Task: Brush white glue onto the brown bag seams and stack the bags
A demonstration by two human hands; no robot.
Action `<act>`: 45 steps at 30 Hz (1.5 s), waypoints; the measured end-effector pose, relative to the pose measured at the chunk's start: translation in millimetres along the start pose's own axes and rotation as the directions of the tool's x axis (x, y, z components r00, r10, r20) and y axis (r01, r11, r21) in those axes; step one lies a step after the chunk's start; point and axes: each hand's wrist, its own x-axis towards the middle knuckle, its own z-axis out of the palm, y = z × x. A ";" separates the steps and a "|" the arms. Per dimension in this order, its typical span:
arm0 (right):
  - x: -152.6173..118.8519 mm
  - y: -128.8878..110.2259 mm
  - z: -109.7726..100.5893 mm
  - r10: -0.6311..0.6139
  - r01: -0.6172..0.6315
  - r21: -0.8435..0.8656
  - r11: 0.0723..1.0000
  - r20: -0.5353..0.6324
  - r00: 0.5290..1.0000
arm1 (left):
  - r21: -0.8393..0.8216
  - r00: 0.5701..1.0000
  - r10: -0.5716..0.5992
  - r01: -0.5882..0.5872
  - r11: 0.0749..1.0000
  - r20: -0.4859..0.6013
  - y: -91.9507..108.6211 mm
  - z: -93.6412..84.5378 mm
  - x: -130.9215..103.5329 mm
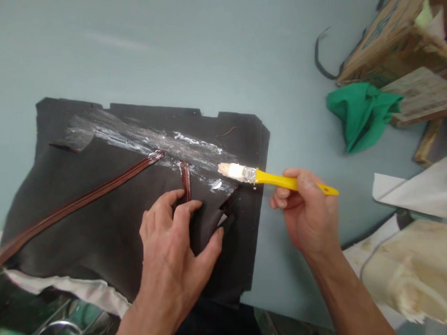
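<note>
My right hand grips a paintbrush by its yellow handle. White paste coats the bristles, which lie over the right part of a black sheet of material. Streaks of white, glue-like paste run across the sheet's upper part. Fingers spread, my left hand rests on the lower middle of the sheet. Its fingertips are near a short reddish-brown strip. A longer reddish-brown strip slants down to the lower left corner.
On the pale blue-grey table, a cardboard box stands at the upper right, with a green cloth beside it. White paper and a cream-coloured, paste-crusted object lie at the right. White fabric hangs by the front edge.
</note>
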 end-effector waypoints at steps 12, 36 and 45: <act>16.5 -2.5 10.5 0.211 -0.214 0.022 0.977 0.081 0.974 | -0.113 0.976 0.018 -0.044 0.993 -0.215 -4.3 22.1 0.8; 7.1 4.4 1.5 0.188 -0.167 -0.108 0.980 0.238 0.953 | -0.274 0.954 -0.041 -0.044 0.961 -0.296 -10.5 23.5 -1.9; -7.9 3.1 -1.0 0.056 -0.044 -0.121 0.992 0.102 0.993 | -0.310 0.952 -0.058 -0.040 0.950 -0.300 -10.7 26.5 -3.1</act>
